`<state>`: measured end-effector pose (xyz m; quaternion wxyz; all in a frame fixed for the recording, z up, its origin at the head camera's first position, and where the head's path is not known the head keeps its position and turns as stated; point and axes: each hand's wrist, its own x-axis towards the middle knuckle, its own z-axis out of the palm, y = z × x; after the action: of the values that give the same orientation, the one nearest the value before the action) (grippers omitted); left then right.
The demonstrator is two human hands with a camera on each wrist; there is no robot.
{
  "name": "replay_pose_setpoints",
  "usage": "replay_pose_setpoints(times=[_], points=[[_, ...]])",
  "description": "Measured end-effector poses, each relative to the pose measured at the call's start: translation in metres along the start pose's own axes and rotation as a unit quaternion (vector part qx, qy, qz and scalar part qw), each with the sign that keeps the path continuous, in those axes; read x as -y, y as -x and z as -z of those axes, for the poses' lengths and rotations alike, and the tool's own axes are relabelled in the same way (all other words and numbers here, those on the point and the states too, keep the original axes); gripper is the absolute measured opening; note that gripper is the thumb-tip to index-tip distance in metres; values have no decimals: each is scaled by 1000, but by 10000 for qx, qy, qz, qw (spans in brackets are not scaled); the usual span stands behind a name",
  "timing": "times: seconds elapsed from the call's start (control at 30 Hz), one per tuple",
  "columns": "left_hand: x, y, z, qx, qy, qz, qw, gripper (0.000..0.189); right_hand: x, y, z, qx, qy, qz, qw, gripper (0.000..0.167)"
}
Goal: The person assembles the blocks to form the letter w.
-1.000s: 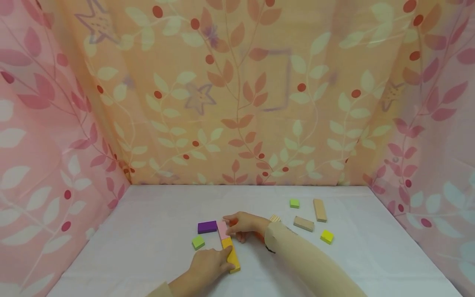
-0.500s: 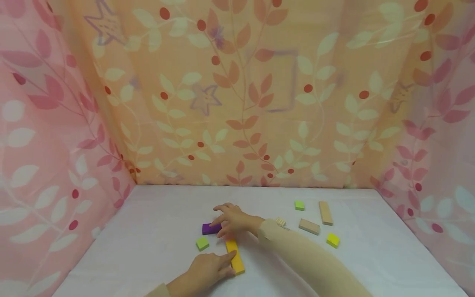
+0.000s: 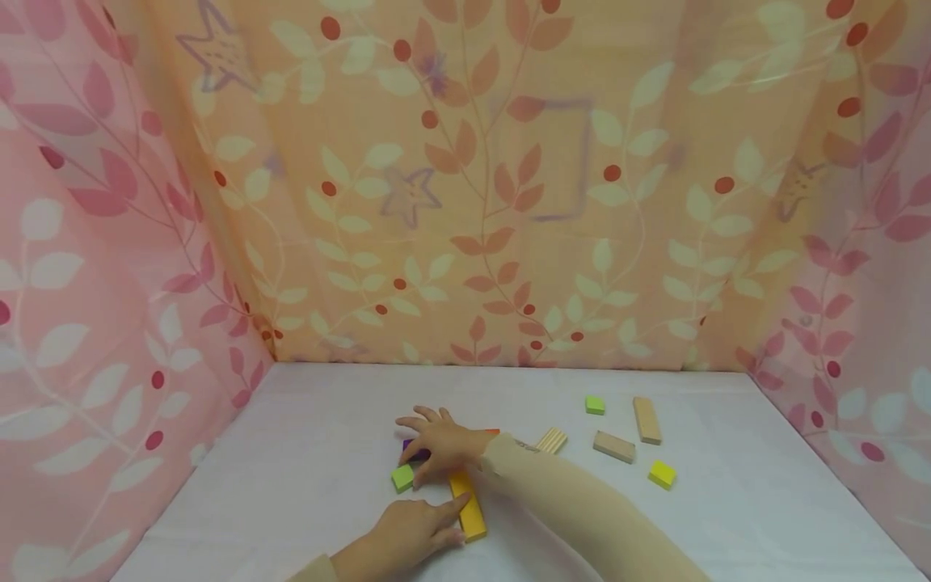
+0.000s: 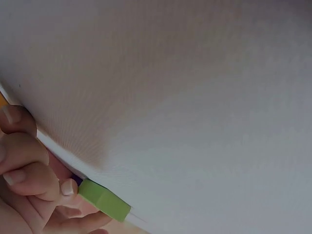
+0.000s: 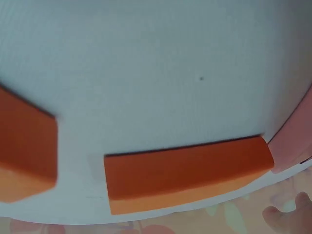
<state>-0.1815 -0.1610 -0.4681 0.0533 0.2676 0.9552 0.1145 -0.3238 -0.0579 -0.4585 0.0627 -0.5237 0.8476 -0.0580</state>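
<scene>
With an extended index finger, my left hand (image 3: 407, 535) presses on a long yellow-orange block (image 3: 471, 516); its thumb lies by the block's near end. In the left wrist view this hand's other fingers (image 4: 34, 180) are curled. My right hand (image 3: 441, 444) reaches left over a purple block (image 3: 414, 450), fingers spread. Its thumb and a finger are close around a light green block (image 3: 402, 478); I cannot tell whether they grip it. A pink block (image 5: 297, 134) meets the end of an orange-red block (image 5: 190, 173) in the right wrist view; my right hand hides it in the head view.
Right of my right forearm lie a striped block (image 3: 553, 440), two plain wooden blocks (image 3: 646, 420), another green block (image 3: 595, 405) and a yellow block (image 3: 662, 474). A second orange-red block (image 5: 27, 146) shows in the right wrist view. Patterned curtains (image 3: 465, 202) enclose the white table (image 3: 327, 404).
My right hand has moved left from the pink block, across the purple block to the green one, its fingers spreading. The left hand stays on the yellow-orange block. The head view has shifted slightly.
</scene>
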Motion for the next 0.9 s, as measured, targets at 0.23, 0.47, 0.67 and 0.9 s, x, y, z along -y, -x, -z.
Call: replay_pose_setpoints(times=[0.23, 0.47, 0.67, 0.9], points=[[-1, -1, 1, 114, 33, 117, 9999, 58, -7, 9, 1, -148, -355, -131, 9992, 32], [-2, -3, 4, 1, 88, 176, 9998, 54, -21, 43, 18, -644, -1161, -643, 9891, 29], [-5, -11, 3, -427, -49, 696, 9966, 60, -31, 82, 23, -1236, -1646, -682, 9762, 27], [-12, -27, 5, -265, -83, 1867, 9820, 75, -30, 127, 13, -1601, -2253, -824, 9575, 29]])
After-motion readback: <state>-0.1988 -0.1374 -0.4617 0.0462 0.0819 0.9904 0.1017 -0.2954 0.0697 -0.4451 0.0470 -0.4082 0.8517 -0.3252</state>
